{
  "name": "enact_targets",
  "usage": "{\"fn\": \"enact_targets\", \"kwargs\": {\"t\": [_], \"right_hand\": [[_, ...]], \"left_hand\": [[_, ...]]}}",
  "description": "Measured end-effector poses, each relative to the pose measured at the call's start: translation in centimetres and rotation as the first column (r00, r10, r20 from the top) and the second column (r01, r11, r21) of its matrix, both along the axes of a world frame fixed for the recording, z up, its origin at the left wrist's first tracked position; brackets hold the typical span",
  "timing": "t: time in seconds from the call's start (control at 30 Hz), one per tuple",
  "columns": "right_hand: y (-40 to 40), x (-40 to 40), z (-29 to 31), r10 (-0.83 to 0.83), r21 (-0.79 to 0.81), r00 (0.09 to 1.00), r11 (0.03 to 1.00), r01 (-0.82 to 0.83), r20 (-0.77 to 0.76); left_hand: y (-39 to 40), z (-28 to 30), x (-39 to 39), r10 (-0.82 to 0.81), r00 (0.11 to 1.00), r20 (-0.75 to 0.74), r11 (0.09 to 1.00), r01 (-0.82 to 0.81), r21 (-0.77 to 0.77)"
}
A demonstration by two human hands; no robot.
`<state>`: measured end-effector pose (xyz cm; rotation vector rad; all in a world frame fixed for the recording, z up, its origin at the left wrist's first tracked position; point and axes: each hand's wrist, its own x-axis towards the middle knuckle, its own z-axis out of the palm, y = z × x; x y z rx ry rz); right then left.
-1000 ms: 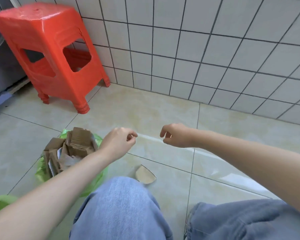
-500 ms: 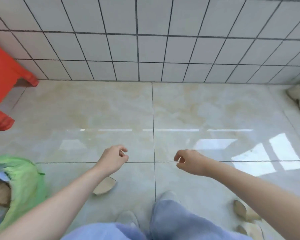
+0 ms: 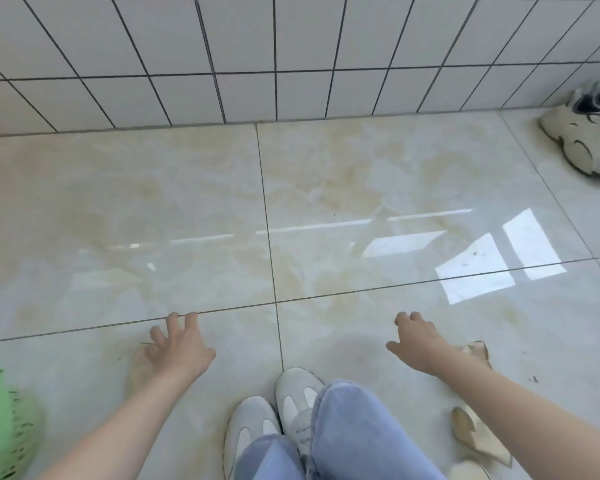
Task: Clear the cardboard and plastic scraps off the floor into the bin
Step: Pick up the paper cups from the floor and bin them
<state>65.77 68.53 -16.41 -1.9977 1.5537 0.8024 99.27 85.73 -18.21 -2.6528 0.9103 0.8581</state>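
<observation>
My left hand (image 3: 179,348) hovers over the floor tile at lower left, fingers spread, holding nothing. My right hand (image 3: 420,344) reaches out at lower right, fingers apart and empty. Just right of that wrist a brown cardboard scrap (image 3: 477,351) lies on the floor, partly hidden by my forearm. Another cardboard scrap (image 3: 478,438) lies below my right forearm, and a pale piece (image 3: 471,471) shows at the bottom edge. The green bin (image 3: 4,424) is blurred at the far left edge, mostly out of frame.
My two white shoes (image 3: 274,420) and jeans-clad legs (image 3: 354,434) fill the bottom centre. A beige sneaker (image 3: 586,136) rests by the tiled wall (image 3: 274,57) at upper right. Glossy floor tiles (image 3: 343,216) stretch ahead.
My view swung right, away from the red stool and the bin. Both hands went from curled to fingers spread and dropped nearer the floor; the right one now lies beside a cardboard scrap.
</observation>
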Motion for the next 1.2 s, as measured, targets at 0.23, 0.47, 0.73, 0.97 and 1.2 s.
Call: {"fn": "enact_targets", "kwargs": {"t": [0.23,0.47,0.73,0.97,1.2], "right_hand": [[1.1,-2.9,-2.0,-0.221,-0.166,0.958,0.967,0.191,-0.184],[1.4,-5.5,-5.1,-0.321,-0.199,0.939,0.935,0.293,-0.122],[1.4,-4.1,-5.5,-0.029,-0.273,1.000,0.962,0.028,0.001],[0.4,-4.9,-4.4,-0.125,-0.313,0.973,0.948,0.059,-0.196],[0.3,-5.4,-5.4,-0.263,-0.254,0.965,0.934,0.252,-0.012]], "left_hand": [[1.1,-3.2,-1.0,0.076,0.996,-0.044,0.997,-0.076,-0.018],[-1.1,-5.0,-3.7,-0.072,0.997,-0.009,0.990,0.071,-0.122],[-2.8,-4.5,-5.3,-0.268,0.960,0.084,0.848,0.276,-0.453],[-2.6,-3.1,-1.8,-0.293,0.872,0.391,0.800,0.448,-0.399],[-2.1,-5.1,0.2,-0.053,0.998,-0.026,0.977,0.046,-0.206]]}}
